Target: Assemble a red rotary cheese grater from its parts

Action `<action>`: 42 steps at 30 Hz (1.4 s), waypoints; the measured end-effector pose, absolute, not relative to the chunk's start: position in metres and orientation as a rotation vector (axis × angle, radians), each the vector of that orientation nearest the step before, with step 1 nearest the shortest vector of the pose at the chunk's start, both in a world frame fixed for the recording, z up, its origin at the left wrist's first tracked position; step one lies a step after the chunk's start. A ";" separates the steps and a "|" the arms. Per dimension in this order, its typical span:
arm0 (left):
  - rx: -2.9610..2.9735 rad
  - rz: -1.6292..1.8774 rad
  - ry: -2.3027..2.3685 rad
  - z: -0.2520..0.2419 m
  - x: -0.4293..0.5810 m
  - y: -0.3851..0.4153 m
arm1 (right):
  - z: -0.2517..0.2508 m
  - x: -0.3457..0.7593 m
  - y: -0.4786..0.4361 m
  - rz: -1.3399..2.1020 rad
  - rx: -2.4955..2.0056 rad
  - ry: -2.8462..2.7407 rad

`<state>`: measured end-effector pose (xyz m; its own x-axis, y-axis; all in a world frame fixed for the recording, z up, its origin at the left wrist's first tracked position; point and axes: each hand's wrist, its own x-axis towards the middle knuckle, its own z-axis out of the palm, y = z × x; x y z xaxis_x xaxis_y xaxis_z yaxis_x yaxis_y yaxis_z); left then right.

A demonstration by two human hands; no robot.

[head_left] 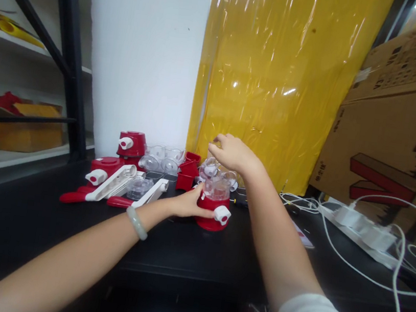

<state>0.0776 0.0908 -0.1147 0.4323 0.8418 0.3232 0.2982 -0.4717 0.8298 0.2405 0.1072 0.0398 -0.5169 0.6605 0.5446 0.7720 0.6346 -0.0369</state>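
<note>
A red base point(211, 221) with a white knob point(222, 215) stands upright on the black table, a clear plastic cup point(217, 188) on its top. My left hand point(189, 204) is wrapped round the left side of this base. Above and behind it, my right hand point(232, 151) is raised over several clear plastic parts point(210, 167), its fingers bent. Whether those fingertips touch or hold anything is hidden. Just left of the clear parts are red square pieces point(187, 173).
Red bases point(132, 144), clear cups point(172, 155) and white-and-red handles point(116, 183) lie at the left. A white power strip point(363, 234) with cables is at the right, before a large cardboard box point(393, 130). A yellow curtain point(272, 82) hangs behind.
</note>
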 end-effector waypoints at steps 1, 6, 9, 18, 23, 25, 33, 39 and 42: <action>1.977 1.010 0.972 -0.115 0.078 0.091 | 0.041 0.241 0.110 -0.261 -1.095 -2.351; 2.021 1.085 1.047 -0.117 0.080 0.091 | 0.043 0.249 0.116 -0.112 -1.006 -2.418; 2.010 1.119 1.041 -0.119 0.079 0.092 | 0.045 0.255 0.112 -0.073 -0.993 -2.435; 1.991 1.142 1.045 -0.122 0.080 0.094 | 0.045 0.267 0.117 0.008 -0.971 -2.372; 1.996 1.143 0.971 -0.122 0.080 0.094 | 0.043 0.262 0.117 -0.209 -1.039 -2.327; 1.988 1.138 0.967 -0.120 0.081 0.092 | 0.043 0.260 0.112 -0.282 -1.116 -2.299; 2.046 1.132 0.967 -0.113 0.083 0.086 | 0.043 0.257 0.098 -0.473 -1.286 -2.195; 2.039 1.128 0.993 -0.116 0.081 0.089 | 0.041 0.251 0.097 -0.512 -1.350 -2.137; 2.044 1.132 0.983 -0.117 0.082 0.089 | 0.040 0.246 0.094 -0.501 -1.404 -2.082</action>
<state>0.0816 0.0890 -0.1172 0.3625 0.8244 0.4346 0.3151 -0.5473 0.7753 0.2462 0.0938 0.0400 -0.2836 0.7112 0.6433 0.9259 0.3777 -0.0093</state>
